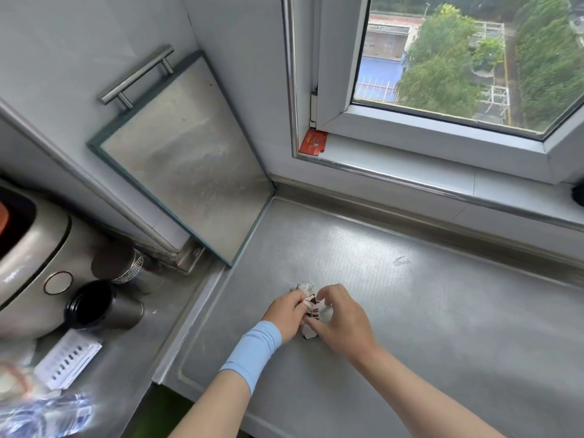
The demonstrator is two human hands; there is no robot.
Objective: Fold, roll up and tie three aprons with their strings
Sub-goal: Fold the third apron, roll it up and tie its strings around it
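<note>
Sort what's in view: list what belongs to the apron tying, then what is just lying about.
In the job: rolled apron, gripped by the left hand and the right hand, on the steel counter.
Lying about: board with a metal handle, silver cooker, dark cup, red card, white packet.

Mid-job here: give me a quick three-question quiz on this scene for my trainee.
1. True or false: the left hand and the right hand both hold the small rolled brown-and-white patterned apron bundle.
2. The bundle lies: A) on the textured grey steel counter; B) raised high in the air; C) out of view.
3. Which wrist wears the light blue sleeve?
Key: 1 true; 2 A; 3 left.
</note>
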